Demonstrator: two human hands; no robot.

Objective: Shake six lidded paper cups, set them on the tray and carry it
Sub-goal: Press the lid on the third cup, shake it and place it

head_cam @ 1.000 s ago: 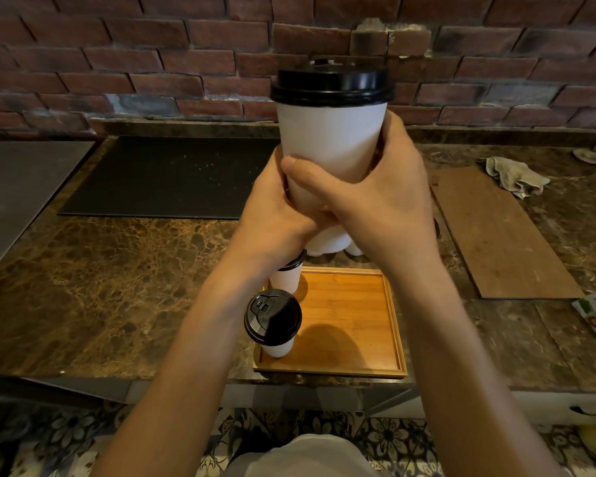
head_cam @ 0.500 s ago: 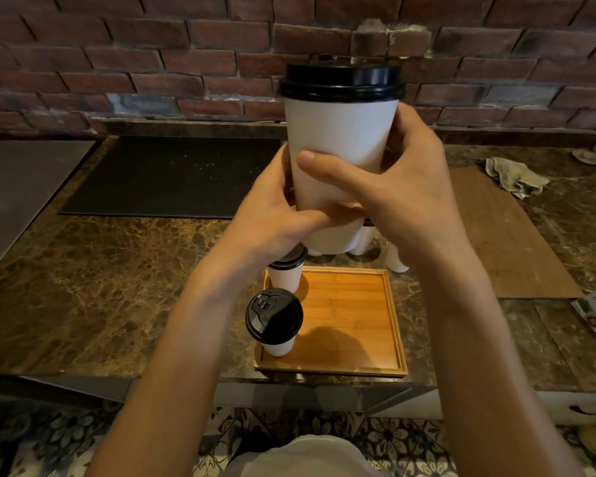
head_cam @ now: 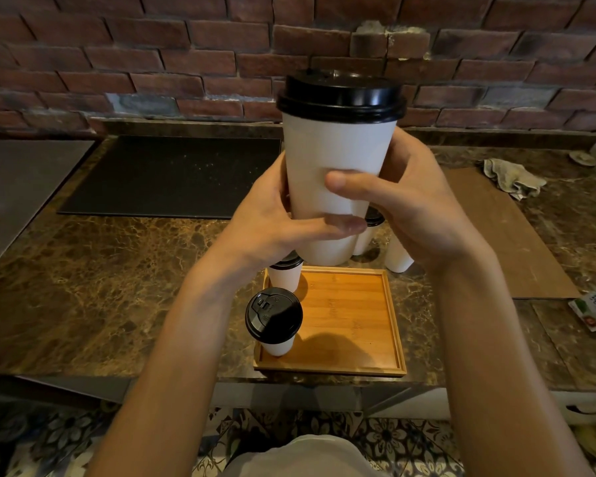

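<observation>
Gripping a white paper cup (head_cam: 338, 160) from both sides, the person holds it upright in the air above the far edge of the wooden tray (head_cam: 351, 315). The left hand (head_cam: 276, 222) wraps the lower part of the cup with its thumb laid across the front. The right hand (head_cam: 417, 208) clasps it from the other side, thumb pressed to the front a little higher. The black lid (head_cam: 341, 94) sits level on the rim. Two lidded cups already stand on the tray, one at its near left corner (head_cam: 274, 316) and one at its far left corner (head_cam: 284, 277), the latter partly hidden behind the left wrist. Just beyond the tray's far right corner, at least two more cups show on the marble counter (head_cam: 117, 270). One of them (head_cam: 398, 258) peeks out under the right hand and another (head_cam: 367, 235) behind the held cup; whether a sixth stands there cannot be told. The step in hand looks like the shaking of the third cup, so the task seems a little under halfway. The next move calls for lowering this cup straight down onto bare wood to the right of the two already placed. It should stay upright and clear of their lids, with the grip loosened only once the base rests flat.
</observation>
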